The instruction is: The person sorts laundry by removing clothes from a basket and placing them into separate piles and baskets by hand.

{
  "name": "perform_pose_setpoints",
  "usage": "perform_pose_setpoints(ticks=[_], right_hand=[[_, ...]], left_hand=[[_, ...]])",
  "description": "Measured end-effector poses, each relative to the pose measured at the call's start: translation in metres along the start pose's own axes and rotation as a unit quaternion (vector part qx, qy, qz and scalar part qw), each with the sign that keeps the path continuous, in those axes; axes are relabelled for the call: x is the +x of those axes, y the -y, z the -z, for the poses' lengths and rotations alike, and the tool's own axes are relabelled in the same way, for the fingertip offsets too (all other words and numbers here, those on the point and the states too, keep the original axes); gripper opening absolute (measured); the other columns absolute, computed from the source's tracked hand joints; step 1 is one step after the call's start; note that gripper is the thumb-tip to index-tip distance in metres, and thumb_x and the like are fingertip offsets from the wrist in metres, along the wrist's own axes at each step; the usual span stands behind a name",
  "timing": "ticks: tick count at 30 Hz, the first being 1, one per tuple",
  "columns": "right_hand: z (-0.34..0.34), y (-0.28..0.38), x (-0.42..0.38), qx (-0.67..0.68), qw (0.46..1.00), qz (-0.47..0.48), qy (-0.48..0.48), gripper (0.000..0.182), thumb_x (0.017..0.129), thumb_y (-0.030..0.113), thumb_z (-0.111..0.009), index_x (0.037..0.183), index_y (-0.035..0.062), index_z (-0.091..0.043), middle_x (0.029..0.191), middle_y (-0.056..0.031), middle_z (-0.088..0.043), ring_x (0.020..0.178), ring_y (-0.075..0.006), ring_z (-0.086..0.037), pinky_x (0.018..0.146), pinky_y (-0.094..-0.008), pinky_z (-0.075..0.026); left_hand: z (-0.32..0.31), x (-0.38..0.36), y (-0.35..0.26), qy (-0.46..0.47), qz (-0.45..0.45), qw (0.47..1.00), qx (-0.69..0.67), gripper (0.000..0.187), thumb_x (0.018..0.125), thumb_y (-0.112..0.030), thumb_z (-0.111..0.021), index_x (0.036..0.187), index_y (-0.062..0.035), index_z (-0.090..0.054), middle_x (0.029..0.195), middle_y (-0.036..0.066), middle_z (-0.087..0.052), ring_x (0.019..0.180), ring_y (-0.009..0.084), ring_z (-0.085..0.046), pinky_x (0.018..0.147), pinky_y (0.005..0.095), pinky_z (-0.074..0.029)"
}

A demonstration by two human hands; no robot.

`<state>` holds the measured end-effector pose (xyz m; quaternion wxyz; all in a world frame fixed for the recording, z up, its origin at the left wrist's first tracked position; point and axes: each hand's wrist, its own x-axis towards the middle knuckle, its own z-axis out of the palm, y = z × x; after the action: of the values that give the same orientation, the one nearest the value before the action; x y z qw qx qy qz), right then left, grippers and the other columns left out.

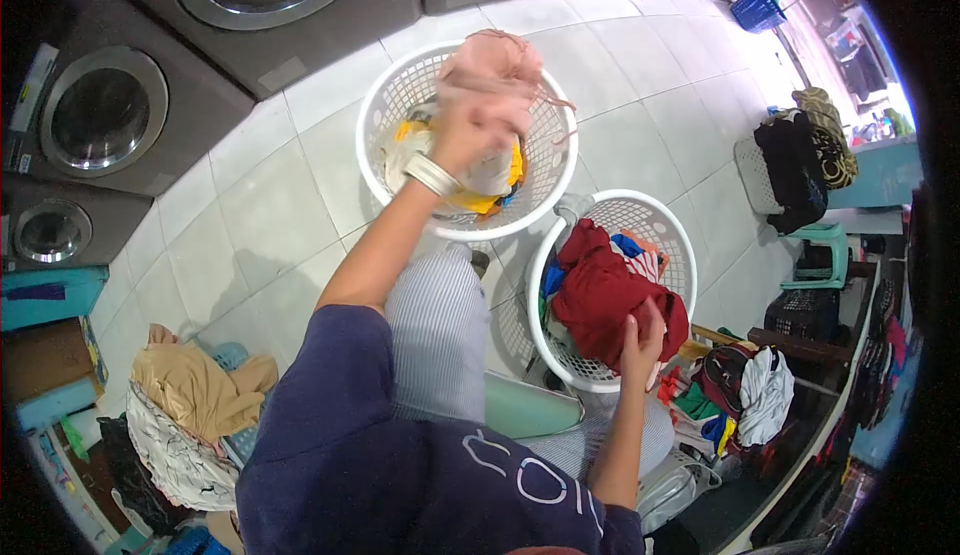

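My left hand (485, 125), with a pale band at the wrist, is over the far white laundry basket (550, 195). It is blurred by motion and appears closed on a pink garment (497, 55) with thin straps that hangs over the rim. Yellow and white clothes (490, 180) lie inside that basket. My right hand (643, 343) touches a dark red garment (605, 295) heaped in the nearer white laundry basket (685, 245), thumb and fingers apart. Blue, striped and orange clothes (645, 255) show around the red one.
Front-loading washers (105, 110) line the left and back. More clothes are piled at the lower left (200, 395) and lower right (740, 395). A basket with dark clothes (790, 170) and a green stool (825, 255) stand at the right. White tiles (260, 205) cover the floor.
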<state>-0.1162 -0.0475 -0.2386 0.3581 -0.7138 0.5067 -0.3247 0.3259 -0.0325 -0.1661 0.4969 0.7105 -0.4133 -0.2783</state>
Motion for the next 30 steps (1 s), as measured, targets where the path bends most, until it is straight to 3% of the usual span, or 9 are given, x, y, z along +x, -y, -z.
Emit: perform_pose_setpoints(ticks=[5, 8, 11, 15, 19, 22, 26, 28, 30], right_hand=[[-0.062, 0.137, 0.024, 0.020, 0.984, 0.161, -0.073, 0.079, 0.068, 0.016, -0.077, 0.136, 0.0078, -0.036, 0.137, -0.0114, -0.038, 0.127, -0.0317, -0.035, 0.104, -0.0414, -0.031], [-0.045, 0.131, 0.024, 0.023, 0.988, 0.144, -0.059, 0.077, 0.069, 0.015, -0.076, 0.135, 0.0072, -0.037, 0.136, -0.0120, -0.039, 0.127, -0.0312, -0.036, 0.104, -0.0402, -0.031], [0.001, 0.099, 0.016, 0.003, 0.999, 0.053, -0.010, 0.075, 0.070, 0.015, -0.074, 0.134, 0.0067, -0.037, 0.136, -0.0127, -0.040, 0.126, -0.0307, -0.037, 0.103, -0.0390, -0.031], [0.068, 0.058, -0.007, -0.086, 0.986, -0.085, 0.114, 0.072, 0.071, 0.015, -0.073, 0.134, 0.0059, -0.038, 0.134, -0.0135, -0.041, 0.125, -0.0300, -0.038, 0.103, -0.0374, -0.032], [0.109, 0.027, -0.028, -0.194, 0.916, -0.199, 0.289, 0.069, 0.072, 0.014, -0.071, 0.133, 0.0052, -0.040, 0.133, -0.0144, -0.042, 0.125, -0.0293, -0.039, 0.102, -0.0358, -0.032], [0.115, 0.007, -0.035, -0.275, 0.828, -0.241, 0.424, 0.067, 0.073, 0.014, -0.070, 0.132, 0.0046, -0.040, 0.133, -0.0151, -0.044, 0.124, -0.0288, -0.040, 0.102, -0.0346, -0.033], [0.088, -0.005, -0.028, -0.373, 0.713, -0.198, 0.560, 0.064, 0.074, 0.014, -0.069, 0.131, 0.0038, -0.041, 0.132, -0.0159, -0.045, 0.123, -0.0281, -0.041, 0.101, -0.0329, -0.033], [0.062, 0.000, -0.026, -0.364, 0.777, -0.120, 0.500, 0.063, 0.075, 0.013, -0.068, 0.131, 0.0035, -0.042, 0.131, -0.0164, -0.046, 0.123, -0.0277, -0.041, 0.101, -0.0321, -0.033], [0.032, 0.017, -0.033, -0.205, 0.944, -0.050, 0.254, 0.072, 0.069, 0.015, -0.074, 0.133, 0.0068, -0.042, 0.133, -0.0171, -0.044, 0.126, -0.0274, -0.039, 0.103, -0.0360, -0.032]], left_hand=[[-0.028, -0.068, -0.108, 0.154, -0.412, 0.893, -0.090, 0.029, 0.068, -0.012, -0.064, 0.095, -0.0033, -0.061, 0.077, 0.014, -0.056, 0.073, 0.0267, -0.057, 0.063, 0.0369, -0.044], [-0.027, -0.102, -0.137, 0.480, -0.410, 0.753, -0.186, 0.033, 0.079, -0.019, -0.063, 0.108, -0.0033, -0.060, 0.098, 0.015, -0.058, 0.092, 0.0295, -0.057, 0.080, 0.0379, -0.045], [-0.024, -0.091, -0.118, 0.494, -0.390, 0.733, -0.257, 0.035, 0.081, -0.022, -0.064, 0.111, -0.0040, -0.060, 0.105, 0.014, -0.059, 0.096, 0.0270, -0.057, 0.084, 0.0376, -0.045], [-0.027, -0.006, 0.013, 0.128, -0.093, 0.980, -0.119, 0.035, 0.083, -0.017, -0.061, 0.114, -0.0030, -0.057, 0.114, 0.011, -0.058, 0.106, 0.0226, -0.056, 0.093, 0.0321, -0.043], [-0.028, 0.025, 0.200, -0.139, 0.082, 0.965, 0.206, 0.056, 0.074, -0.025, -0.070, 0.122, -0.0044, -0.048, 0.108, 0.020, -0.060, 0.104, 0.0355, -0.056, 0.090, 0.0415, -0.044], [-0.024, -0.003, 0.233, 0.028, 0.220, 0.909, 0.352, 0.060, 0.077, -0.032, -0.065, 0.126, -0.0077, -0.042, 0.110, 0.022, -0.059, 0.104, 0.0374, -0.056, 0.090, 0.0433, -0.043], [-0.038, 0.001, 0.248, 0.035, 0.220, 0.930, 0.294, 0.039, 0.085, -0.030, -0.046, 0.116, -0.0080, -0.054, 0.109, 0.023, -0.059, 0.101, 0.0361, -0.057, 0.088, 0.0446, -0.043], [-0.043, 0.007, 0.208, 0.026, 0.134, 0.960, 0.243, 0.036, 0.083, -0.028, -0.048, 0.112, -0.0082, -0.057, 0.107, 0.020, -0.061, 0.099, 0.0349, -0.058, 0.086, 0.0442, -0.044], [-0.057, 0.008, 0.151, 0.058, -0.026, 0.984, 0.168, 0.032, 0.081, -0.024, -0.050, 0.108, -0.0079, -0.060, 0.103, 0.018, -0.062, 0.095, 0.0316, -0.060, 0.084, 0.0414, -0.046]])
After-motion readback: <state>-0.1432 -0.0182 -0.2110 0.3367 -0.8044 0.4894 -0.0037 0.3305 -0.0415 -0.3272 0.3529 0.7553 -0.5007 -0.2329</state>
